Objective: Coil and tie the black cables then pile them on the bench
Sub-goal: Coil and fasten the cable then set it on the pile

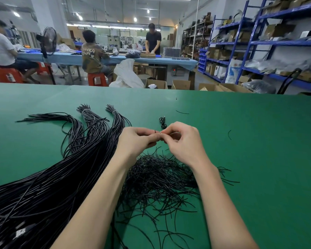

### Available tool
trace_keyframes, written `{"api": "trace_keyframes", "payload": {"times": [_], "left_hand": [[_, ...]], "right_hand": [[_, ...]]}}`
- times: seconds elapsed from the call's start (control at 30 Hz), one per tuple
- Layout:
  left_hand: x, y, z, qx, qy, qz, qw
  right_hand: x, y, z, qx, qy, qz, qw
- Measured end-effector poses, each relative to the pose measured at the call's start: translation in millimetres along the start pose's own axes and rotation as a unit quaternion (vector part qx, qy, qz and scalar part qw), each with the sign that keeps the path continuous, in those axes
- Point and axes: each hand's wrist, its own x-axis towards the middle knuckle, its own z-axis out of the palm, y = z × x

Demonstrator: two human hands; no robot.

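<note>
Centrally, left hand [136, 141] and right hand [181, 141] meet fingertip to fingertip, pinching a thin black tie [155, 131]. Black cables [52, 186] lie at 8 o'clock on the green bench [258, 159].

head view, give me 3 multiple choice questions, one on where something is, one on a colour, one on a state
1. Where does the small coiled cable lie?
A. beyond the hands
B. on the long cable bundles
C. at the bench's right edge

2. What colour is the bench top?
A. blue
B. green
C. grey

3. What are the hands doing?
A. resting flat
B. pinching a thin black tie between them
C. lifting a bundle

Answers: 1 A, it sits just past the fingertips. 2 B, the surface is green. 3 B, left hand and right hand meet on the tie.
</note>
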Motion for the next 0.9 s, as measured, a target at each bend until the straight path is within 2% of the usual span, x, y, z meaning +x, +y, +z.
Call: {"api": "trace_keyframes", "payload": {"times": [0.1,0.23,0.43,0.6,0.7,0.9], "left_hand": [[-0.5,0.7,-1.8,-0.053,-0.019,-0.038,0.998],[0.5,2.3,-7.0,-0.065,-0.069,-0.079,0.992],[4.6,-0.7,-15.3,-0.037,-0.115,-0.084,0.989],[4.0,-0.3,-13.4,-0.078,-0.112,-0.101,0.985],[4.1,-1.3,-9.4,-0.089,-0.101,-0.081,0.987],[3.5,-1.7,-0.9,-0.012,-0.046,0.012,0.999]], "right_hand": [[-1.3,1.0,-1.3,0.01,0.004,-0.029,1.0],[-4.1,2.7,-3.6,0.035,0.0,-0.035,0.999],[-6.3,2.5,-7.5,0.074,-0.021,-0.045,0.996],[-7.6,1.9,-12.0,0.096,-0.052,-0.029,0.994],[-7.7,0.4,-14.8,0.076,-0.058,-0.011,0.995],[-1.9,-7.2,-17.3,0.011,-0.035,0.027,0.999]]}}
